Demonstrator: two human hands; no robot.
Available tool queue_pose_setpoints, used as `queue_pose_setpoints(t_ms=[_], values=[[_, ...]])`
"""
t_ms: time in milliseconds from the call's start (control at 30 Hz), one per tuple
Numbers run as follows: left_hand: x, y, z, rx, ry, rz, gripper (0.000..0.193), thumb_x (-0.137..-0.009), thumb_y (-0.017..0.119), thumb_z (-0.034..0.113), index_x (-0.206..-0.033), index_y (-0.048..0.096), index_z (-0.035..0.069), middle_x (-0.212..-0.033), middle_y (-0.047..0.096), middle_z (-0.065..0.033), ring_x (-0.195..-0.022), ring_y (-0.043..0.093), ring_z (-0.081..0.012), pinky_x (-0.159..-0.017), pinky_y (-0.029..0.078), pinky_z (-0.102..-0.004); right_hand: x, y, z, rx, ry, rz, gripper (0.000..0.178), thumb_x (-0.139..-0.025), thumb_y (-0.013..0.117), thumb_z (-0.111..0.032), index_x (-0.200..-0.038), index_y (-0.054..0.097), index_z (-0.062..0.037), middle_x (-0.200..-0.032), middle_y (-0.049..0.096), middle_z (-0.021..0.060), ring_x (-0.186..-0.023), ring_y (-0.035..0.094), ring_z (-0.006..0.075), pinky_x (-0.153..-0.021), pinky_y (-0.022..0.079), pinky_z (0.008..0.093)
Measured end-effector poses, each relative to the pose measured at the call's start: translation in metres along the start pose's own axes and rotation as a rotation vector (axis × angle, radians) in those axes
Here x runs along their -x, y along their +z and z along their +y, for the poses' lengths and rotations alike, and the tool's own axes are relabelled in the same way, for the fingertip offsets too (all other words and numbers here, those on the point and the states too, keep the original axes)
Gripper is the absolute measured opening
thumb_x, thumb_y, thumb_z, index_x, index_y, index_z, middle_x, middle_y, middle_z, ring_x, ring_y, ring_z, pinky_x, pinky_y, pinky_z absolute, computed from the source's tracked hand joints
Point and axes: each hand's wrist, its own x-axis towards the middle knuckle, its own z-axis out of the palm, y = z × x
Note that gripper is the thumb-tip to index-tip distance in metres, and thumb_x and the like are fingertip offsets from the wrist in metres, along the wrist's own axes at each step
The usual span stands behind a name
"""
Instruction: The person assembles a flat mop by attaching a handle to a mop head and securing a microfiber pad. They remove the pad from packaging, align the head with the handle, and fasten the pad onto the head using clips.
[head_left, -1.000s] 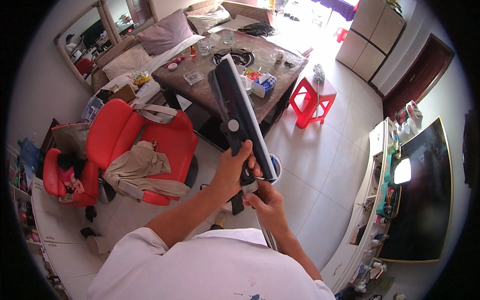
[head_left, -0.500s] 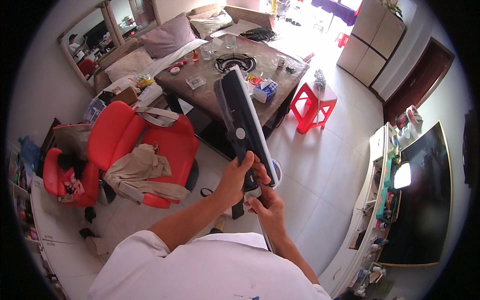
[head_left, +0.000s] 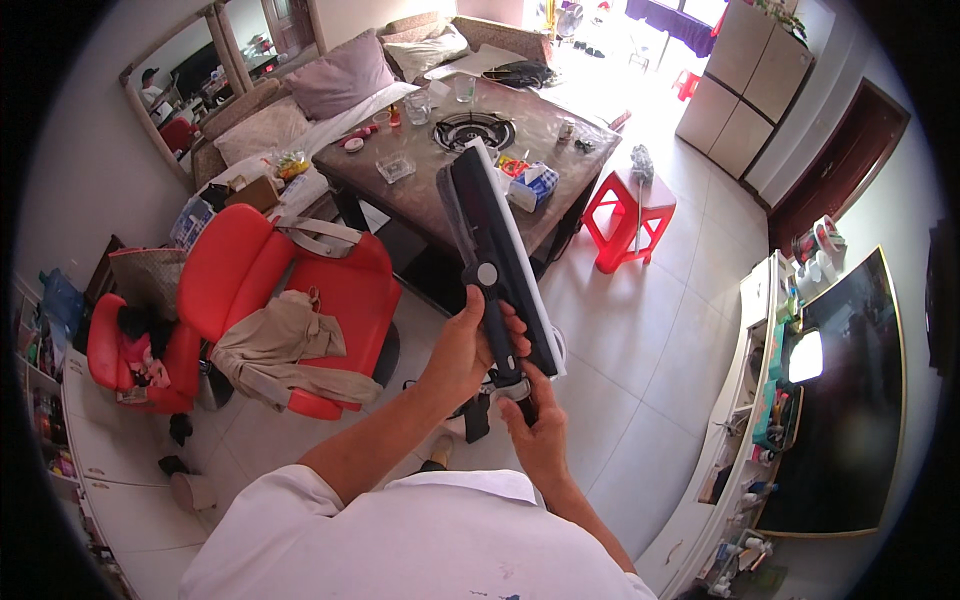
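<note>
From here I count 2 hands (head_left: pixel 462 350) (head_left: pixel 541 437), 1 dark tool (head_left: pixel 492 225), 3 cushions (head_left: pixel 345 76) (head_left: pixel 260 130) (head_left: pixel 427 55), 1 table (head_left: pixel 415 206), 1 round burner (head_left: pixel 474 131), 1 television (head_left: pixel 850 420)

Pale tiled floor (head_left: pixel 640 330), bright light (head_left: pixel 600 95) pouring in from far end, purple cloth (head_left: pixel 668 25) hanging there. Brownish sofa (head_left: pixel 512 39) behind dark tabletop (head_left: pixel 405 202); framed mirrors (head_left: pixel 178 78) on left wall (head_left: pixel 80 180). Red chair (head_left: pixel 352 285) left of tabletop, red stool (head_left: pixel 655 203) to its right. Tall beige cabinet (head_left: pixel 750 65) at far right, dark reddish-brown door (head_left: pixel 842 160) nearer. Large black television (head_left: pixel 850 410) and low white cabinet (head_left: pixel 688 535) along right wall (head_left: pixel 895 225).
</note>
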Motion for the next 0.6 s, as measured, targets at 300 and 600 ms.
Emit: queue_pose_setpoints(t_ms=[300, 600], values=[[0.014, 0.005, 0.011, -0.837, 0.128, 0.111, 0.034, -0.089, 0.050, 0.037, -0.095, 0.055, 0.004, -0.078, 0.061, -0.0085, -0.074, 0.062, -0.0171, -0.070, 0.050, -0.0243, -0.020, -0.004, 0.002, 0.097, -0.049, -0.055, 0.033, -0.083, 0.060, -0.019, -0.108, 0.048, -0.0009, -0.069, 0.057, 0.0088, -0.057, 0.054, 0.0142, -0.053, 0.044, 0.0264], [0.006, -0.026, -0.018, -1.003, 0.621, 0.163, 0.054, -0.074, 0.068, 0.008, -0.120, 0.041, 0.003, -0.109, 0.052, -0.0093, -0.098, 0.052, -0.0180, -0.084, 0.043, -0.0288, -0.036, -0.013, 0.003, -0.489, 0.171, -0.301, 0.020, -0.090, 0.047, -0.022, -0.101, 0.045, -0.0054, -0.073, 0.051, 0.0020, -0.052, 0.046, 0.0083, -0.045, 0.038, 0.0222]])
